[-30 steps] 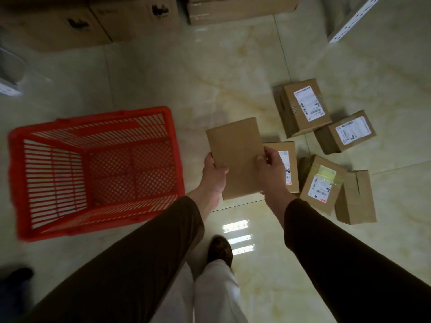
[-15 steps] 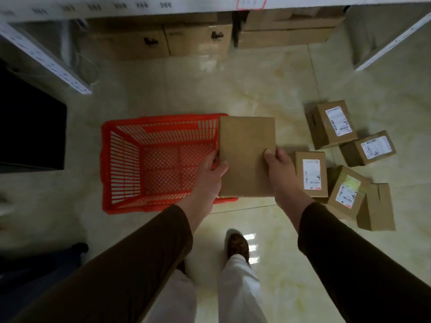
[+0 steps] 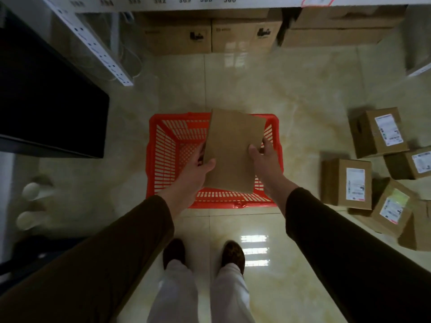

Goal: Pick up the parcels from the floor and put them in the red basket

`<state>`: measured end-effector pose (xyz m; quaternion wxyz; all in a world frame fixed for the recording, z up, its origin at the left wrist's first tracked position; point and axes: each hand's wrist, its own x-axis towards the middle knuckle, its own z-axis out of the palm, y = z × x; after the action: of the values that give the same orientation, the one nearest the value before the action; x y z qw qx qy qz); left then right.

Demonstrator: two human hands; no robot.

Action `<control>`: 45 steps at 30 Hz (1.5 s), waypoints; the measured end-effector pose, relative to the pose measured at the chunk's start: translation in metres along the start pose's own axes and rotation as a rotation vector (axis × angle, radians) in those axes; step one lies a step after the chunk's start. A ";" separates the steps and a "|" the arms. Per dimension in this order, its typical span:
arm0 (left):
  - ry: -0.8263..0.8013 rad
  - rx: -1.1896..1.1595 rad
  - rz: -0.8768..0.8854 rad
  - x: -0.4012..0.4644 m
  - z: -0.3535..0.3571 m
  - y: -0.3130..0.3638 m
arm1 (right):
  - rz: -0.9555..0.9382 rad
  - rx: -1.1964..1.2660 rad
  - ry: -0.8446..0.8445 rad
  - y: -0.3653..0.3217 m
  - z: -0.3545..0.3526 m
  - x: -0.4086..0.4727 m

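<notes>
Above the red basket [image 3: 154,159], a plain brown parcel [image 3: 231,155] is held by both hands: left hand [image 3: 196,169] grips its left edge, right hand [image 3: 265,157] its right edge, fingers clamped on it. Right of the basket, more labelled parcels [image 3: 349,183] lie on the floor [image 3: 303,94].

Glossy cream marble-pattern floor tiles [image 3: 291,89] reflect a ceiling light [image 3: 255,250]; numbered white shelf rail [image 3: 163,2] above large stored cartons [image 3: 210,36]; dark cabinet [image 3: 46,101] left
</notes>
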<state>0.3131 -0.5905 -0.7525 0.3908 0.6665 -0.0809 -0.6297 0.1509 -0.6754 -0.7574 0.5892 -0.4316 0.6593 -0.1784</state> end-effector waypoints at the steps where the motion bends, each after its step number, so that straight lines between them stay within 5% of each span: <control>1: -0.003 0.002 -0.005 0.005 -0.011 -0.002 | -0.005 -0.037 0.012 -0.001 0.007 0.001; 8: 0.065 0.106 -0.043 0.035 -0.076 -0.007 | -0.022 -0.235 -0.051 0.002 0.050 0.015; 20: 0.108 0.295 0.042 0.096 -0.105 -0.022 | 0.211 0.087 0.040 0.060 0.077 0.037; 26: 0.099 0.199 0.013 0.132 -0.113 -0.025 | 0.209 -0.007 -0.030 0.104 0.085 0.053; 32: 0.009 0.400 0.035 0.165 -0.118 -0.027 | 0.226 -0.102 0.013 0.128 0.102 0.069; 38: -0.043 0.608 0.105 0.181 -0.123 -0.031 | 0.258 0.062 0.035 0.129 0.121 0.074; 45: -0.014 0.603 0.077 0.203 -0.128 -0.029 | 0.262 -0.024 -0.021 0.133 0.128 0.085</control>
<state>0.4568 -0.6388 -0.9413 0.1984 0.7445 -0.2918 -0.5668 0.2277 -0.6316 -0.9407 0.6091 -0.3506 0.7059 -0.0878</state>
